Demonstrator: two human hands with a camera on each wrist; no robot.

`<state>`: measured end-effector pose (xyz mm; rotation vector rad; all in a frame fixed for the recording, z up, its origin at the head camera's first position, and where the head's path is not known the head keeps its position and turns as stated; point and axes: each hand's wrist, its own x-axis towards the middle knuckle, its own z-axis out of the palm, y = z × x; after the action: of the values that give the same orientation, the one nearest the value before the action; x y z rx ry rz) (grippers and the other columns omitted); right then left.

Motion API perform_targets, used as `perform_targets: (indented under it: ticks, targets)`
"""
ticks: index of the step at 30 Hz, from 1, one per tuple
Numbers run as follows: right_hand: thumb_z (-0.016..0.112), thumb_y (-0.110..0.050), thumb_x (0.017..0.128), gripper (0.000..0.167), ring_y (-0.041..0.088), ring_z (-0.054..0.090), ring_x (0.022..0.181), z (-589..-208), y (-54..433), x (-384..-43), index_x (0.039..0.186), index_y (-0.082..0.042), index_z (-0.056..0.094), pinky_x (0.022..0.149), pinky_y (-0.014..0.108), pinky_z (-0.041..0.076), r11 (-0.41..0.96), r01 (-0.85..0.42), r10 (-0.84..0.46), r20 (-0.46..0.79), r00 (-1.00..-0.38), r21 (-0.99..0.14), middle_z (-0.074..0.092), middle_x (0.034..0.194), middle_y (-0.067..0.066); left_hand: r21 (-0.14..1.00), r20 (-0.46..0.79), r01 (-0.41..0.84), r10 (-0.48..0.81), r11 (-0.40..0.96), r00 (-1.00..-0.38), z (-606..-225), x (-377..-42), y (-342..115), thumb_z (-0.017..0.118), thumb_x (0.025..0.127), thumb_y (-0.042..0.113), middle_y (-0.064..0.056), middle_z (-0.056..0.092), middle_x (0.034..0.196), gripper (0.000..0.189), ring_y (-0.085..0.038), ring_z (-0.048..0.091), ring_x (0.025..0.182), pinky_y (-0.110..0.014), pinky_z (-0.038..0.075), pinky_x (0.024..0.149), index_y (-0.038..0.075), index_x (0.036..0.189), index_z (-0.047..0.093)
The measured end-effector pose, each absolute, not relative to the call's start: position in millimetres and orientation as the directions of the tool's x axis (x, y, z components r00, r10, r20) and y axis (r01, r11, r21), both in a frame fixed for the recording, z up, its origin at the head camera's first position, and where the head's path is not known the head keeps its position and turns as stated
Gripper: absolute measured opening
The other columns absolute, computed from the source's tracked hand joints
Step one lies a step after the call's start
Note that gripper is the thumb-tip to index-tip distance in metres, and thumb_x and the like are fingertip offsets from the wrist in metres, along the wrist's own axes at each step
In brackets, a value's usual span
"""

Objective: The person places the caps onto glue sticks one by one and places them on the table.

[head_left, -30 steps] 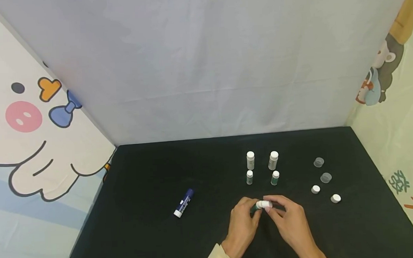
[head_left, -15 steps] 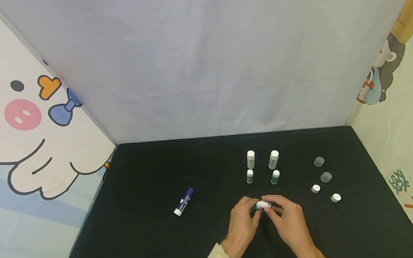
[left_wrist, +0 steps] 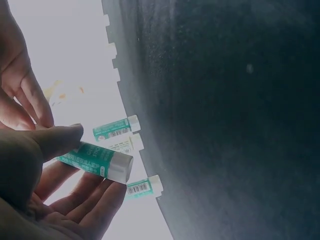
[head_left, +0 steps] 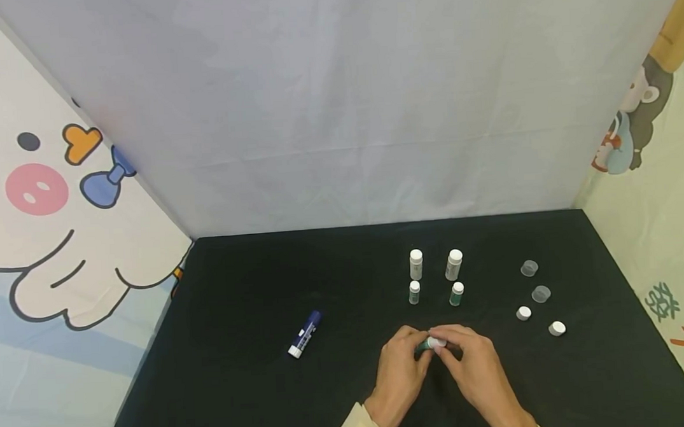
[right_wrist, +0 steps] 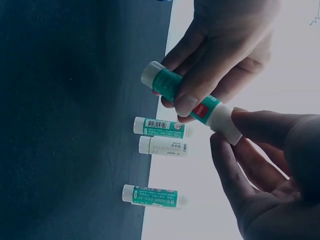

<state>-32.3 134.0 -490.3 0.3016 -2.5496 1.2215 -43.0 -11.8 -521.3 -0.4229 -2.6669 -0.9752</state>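
A green glue stick (left_wrist: 92, 159) lies across my left hand (head_left: 398, 373), pinched between thumb and fingers, as the left wrist view shows. At its other end, the thumb and fingertips of my right hand (head_left: 476, 367) pinch a white cap (right_wrist: 226, 125). Cap and stick meet at a slight angle in the right wrist view; how far the cap sits on is hidden by the fingers. Just beyond both hands stand several capped glue sticks: a tall white one (head_left: 453, 265), another tall white one (head_left: 415, 265), a short green one (head_left: 456, 294) and a short greyish-green one (head_left: 414, 292).
Right of the hands lie two white caps, one nearer (head_left: 557, 328) and one farther (head_left: 523, 314). Behind them are a clear cap (head_left: 541, 294) and another clear cap (head_left: 529, 268). A blue glue stick (head_left: 304, 334) lies to the left on the black tabletop (head_left: 241, 396).
My right hand has shifted slightly left, closer to my left hand, bringing the white cap with it. Less white shows between the hands. The left hand stays nearly still.
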Motion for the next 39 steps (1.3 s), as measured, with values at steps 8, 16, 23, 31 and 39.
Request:
perform_targets:
  ticks: [8,16,23,31,39]
  targets:
    - [0.087,0.015,0.074,0.034,0.010,0.072,0.089,-491.3,133.7,-31.5,0.102,-0.004,0.082,0.074,0.028,0.061,0.602,-0.335,-0.065,0.374,-0.925,-0.724,0.078,0.104,0.003,0.560,0.341,0.373,0.204,0.740,-0.918,-518.5,-42.4,-14.9,0.088,0.084,0.008,0.004,0.071,0.091,0.021,-0.009,0.072,0.084,-0.025,0.056,0.071,0.011,0.104,0.083]
    - [0.084,0.014,0.078,0.030,0.010,0.073,0.091,-488.6,132.6,-32.6,0.103,-0.002,0.081,0.075,0.028,0.062,0.573,-0.324,-0.060,0.355,-0.933,-0.753,0.079,0.104,0.004,0.550,0.353,0.392,0.220,0.738,-0.910,-514.1,-43.8,-17.0,0.088,0.084,0.007,0.005,0.075,0.090,0.016,-0.006,0.073,0.084,-0.023,0.056,0.071,0.012,0.098,0.082]
    - [0.083,0.014,0.078,0.029,0.015,0.075,0.095,-486.6,131.6,-34.4,0.103,-0.001,0.081,0.077,0.026,0.062,0.569,-0.335,-0.065,0.365,-0.929,-0.751,0.079,0.105,0.006,0.522,0.386,0.412,0.224,0.747,-0.895,-511.6,-45.9,-19.8,0.089,0.083,0.010,0.007,0.075,0.088,0.016,-0.005,0.072,0.082,-0.023,0.056,0.069,0.013,0.096,0.082]
    - [0.083,0.014,0.080,0.027,0.020,0.076,0.096,-483.5,129.8,-36.0,0.103,0.000,0.081,0.077,0.026,0.062,0.561,-0.344,-0.069,0.372,-0.926,-0.753,0.080,0.105,0.007,0.519,0.391,0.422,0.232,0.743,-0.891,-507.1,-46.2,-21.6,0.087,0.084,0.009,0.006,0.077,0.092,0.015,-0.006,0.073,0.085,-0.023,0.056,0.071,0.013,0.098,0.082]
    - [0.082,0.012,0.081,0.025,0.024,0.076,0.096,-482.0,128.0,-36.6,0.104,0.000,0.081,0.077,0.028,0.062,0.557,-0.335,-0.070,0.358,-0.931,-0.760,0.079,0.106,0.009,0.498,0.382,0.430,0.255,0.753,-0.888,-506.0,-45.5,-22.5,0.086,0.085,0.011,0.007,0.077,0.095,0.016,-0.005,0.074,0.088,-0.022,0.057,0.074,0.013,0.101,0.082]
